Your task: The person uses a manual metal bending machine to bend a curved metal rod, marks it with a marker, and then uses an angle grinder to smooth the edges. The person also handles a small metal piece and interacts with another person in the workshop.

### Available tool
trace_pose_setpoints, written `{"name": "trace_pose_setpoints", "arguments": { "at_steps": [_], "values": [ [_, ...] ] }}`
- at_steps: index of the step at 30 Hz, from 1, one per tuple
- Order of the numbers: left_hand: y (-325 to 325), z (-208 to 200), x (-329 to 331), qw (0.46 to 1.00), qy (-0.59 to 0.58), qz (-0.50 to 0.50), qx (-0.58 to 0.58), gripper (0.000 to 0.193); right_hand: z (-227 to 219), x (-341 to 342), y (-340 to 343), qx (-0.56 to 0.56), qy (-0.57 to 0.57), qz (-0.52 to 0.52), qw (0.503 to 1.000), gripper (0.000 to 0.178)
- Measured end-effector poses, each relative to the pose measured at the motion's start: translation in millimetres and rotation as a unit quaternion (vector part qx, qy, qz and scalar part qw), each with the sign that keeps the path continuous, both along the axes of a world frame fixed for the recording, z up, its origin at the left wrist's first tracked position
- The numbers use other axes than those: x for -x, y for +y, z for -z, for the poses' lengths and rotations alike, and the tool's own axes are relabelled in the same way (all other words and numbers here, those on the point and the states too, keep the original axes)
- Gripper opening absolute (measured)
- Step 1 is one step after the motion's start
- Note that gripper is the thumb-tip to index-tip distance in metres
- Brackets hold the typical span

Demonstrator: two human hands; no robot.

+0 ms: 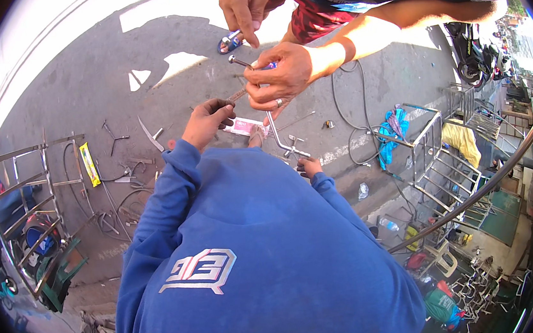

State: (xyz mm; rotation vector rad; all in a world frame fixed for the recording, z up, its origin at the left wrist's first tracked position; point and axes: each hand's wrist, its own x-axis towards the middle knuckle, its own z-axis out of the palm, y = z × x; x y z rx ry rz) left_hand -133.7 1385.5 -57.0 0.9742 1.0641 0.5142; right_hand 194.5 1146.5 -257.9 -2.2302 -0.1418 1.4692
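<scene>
My left hand (209,123) is closed in a pinch on a thin, flat metal strip (238,95), which points toward a co-worker's hand (283,75). That co-worker's hand, with a ring on a finger, grasps the upper part of a bent shiny metal rod (278,138); a bolt-like piece (241,62) sticks out by its fingertips. My right hand (309,167) has its fingers closed at the rod's lower end, beside small crossed metal pieces (293,141). The co-worker's other hand (247,4) hangs above, close to another small shiny bolt-like piece (231,37).
A pink-and-white box (243,127) lies on the ground near my foot. Welded metal frames stand at left (50,187) and right (428,151). Cables (338,108) and hand tools are scattered about. A blue cloth (392,130) hangs on the right frame; a motorcycle (471,60) is parked beyond.
</scene>
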Motion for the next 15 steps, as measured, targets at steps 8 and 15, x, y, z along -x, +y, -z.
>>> {"name": "trace_pose_setpoints", "arguments": {
  "at_steps": [8, 15],
  "values": [
    [-6.6, -1.3, 10.0, 1.000, -0.014, -0.010, 0.011, 0.029, -13.0, 23.3, -14.3, -0.019, -0.004, -0.058, 0.998, 0.025],
    [-22.3, 3.7, 24.3, 0.999, -0.008, -0.030, 0.023, 0.032, -22.8, 15.9, -16.0, -0.002, -0.007, -0.108, 0.994, 0.026]
  ]
}}
